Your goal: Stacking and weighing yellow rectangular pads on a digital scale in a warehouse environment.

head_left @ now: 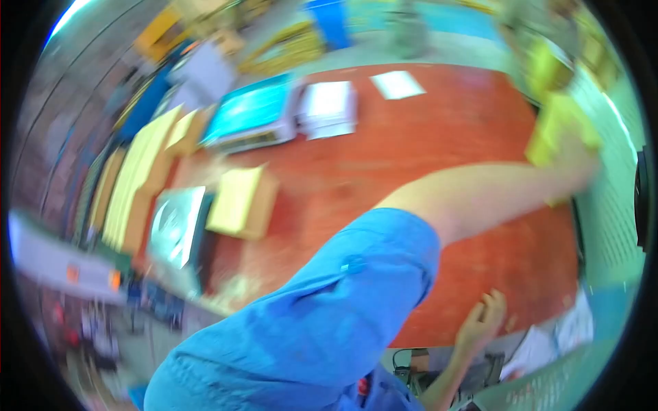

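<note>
The whole view is motion-blurred. My left arm, in a blue short sleeve, stretches across the red-brown table to the far right. There my left hand closes on a yellow sheet-like piece beside a pale green mesh panel; the blur hides the fingers' exact hold. My right hand rests at the table's near edge, fingers loosely curled and apart, holding nothing.
On the table stand a flat device with a blue top, a stack of white papers, a single white sheet and a yellow-topped cardboard box. Long yellow stacks lie at the left. Loose white papers lie lower right.
</note>
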{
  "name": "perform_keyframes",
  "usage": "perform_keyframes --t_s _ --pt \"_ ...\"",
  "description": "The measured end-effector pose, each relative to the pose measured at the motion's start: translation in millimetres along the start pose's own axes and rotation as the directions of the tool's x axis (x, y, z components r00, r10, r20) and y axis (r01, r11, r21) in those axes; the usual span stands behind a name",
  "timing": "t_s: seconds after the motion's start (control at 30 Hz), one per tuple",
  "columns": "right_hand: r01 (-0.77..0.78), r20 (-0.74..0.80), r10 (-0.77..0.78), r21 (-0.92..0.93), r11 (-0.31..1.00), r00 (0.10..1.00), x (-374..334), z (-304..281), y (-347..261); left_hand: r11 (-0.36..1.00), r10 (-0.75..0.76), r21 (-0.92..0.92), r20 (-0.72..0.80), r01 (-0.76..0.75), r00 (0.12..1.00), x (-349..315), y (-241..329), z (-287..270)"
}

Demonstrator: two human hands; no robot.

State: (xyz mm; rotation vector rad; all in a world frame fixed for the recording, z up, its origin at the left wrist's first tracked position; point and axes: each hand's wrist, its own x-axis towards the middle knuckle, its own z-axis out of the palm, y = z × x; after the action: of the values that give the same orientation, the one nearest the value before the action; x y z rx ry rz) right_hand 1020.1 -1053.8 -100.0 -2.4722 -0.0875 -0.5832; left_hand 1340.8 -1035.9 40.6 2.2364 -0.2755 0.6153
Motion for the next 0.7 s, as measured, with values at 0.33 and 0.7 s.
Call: perform_keyframes --t_s 0.33,0.7 --pt "0.148 0.128 -0.137 -0.083 0.985 0.982 -4.8 41.8 17.2 0.983 -0.179 0.078 0.617 0.167 0.766 -327.4 -119.9 -578.3" --pt "-0.005 0.173 -0.85 0.98 0.197 0.498 -249.2 78.4 -577.4 0.353 -0.786 0.266 -0.436 0.897 0.438 -753.1 -309.4 -1034.9"
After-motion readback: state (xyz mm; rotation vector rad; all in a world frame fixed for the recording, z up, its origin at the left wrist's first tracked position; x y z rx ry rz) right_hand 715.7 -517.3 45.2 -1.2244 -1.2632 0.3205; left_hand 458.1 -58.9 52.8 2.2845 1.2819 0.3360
